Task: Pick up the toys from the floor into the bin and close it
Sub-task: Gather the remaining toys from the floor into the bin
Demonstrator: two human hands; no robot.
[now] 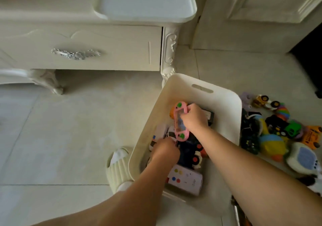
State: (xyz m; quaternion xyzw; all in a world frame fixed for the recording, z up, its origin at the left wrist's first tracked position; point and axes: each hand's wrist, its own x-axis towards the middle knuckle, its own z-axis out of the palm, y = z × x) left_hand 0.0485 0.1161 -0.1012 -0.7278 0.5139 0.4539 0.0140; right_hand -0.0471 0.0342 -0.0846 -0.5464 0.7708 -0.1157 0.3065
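The right hand gripped a pink handheld game inside the bin. Whether the left hand held anything was unclear. Next, probably: release it, then fetch the floor toys.

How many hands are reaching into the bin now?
2. The left hand is near the left wall of the bin; the right hand is farther in, gripping the pink handheld game.
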